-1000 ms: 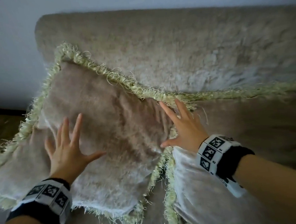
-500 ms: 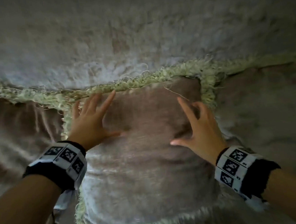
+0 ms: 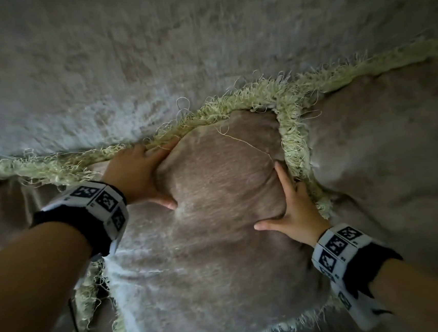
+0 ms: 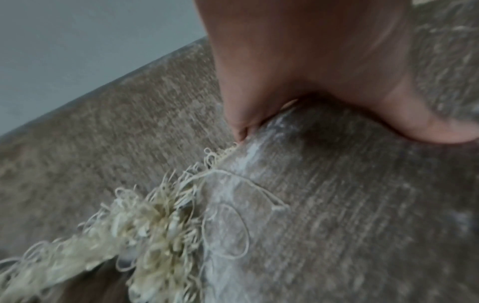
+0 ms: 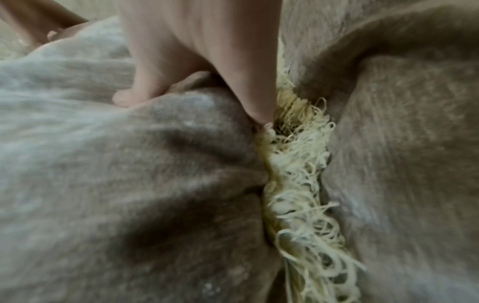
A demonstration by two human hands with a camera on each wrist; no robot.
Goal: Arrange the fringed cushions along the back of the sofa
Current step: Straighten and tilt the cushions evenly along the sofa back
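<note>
Three beige cushions with pale green fringe lean in a row against the sofa back. The middle cushion is under both my hands. My left hand presses flat on its upper left corner, fingers straight along the top fringe, thumb dug into the fabric. My right hand presses its right edge, fingers pointing up beside the side fringe. In the left wrist view my left hand's fingers reach the seam. In the right wrist view a fingertip touches the fringe.
The left cushion and the right cushion flank the middle one, their fringes touching it. A grey wall shows above the sofa back in the left wrist view. The seat lies below the cushions.
Both hands left the left cushion and moved right onto the middle cushion. Since half a second ago they have pushed deeper, the left towards the top edge, the right against the side fringe.
</note>
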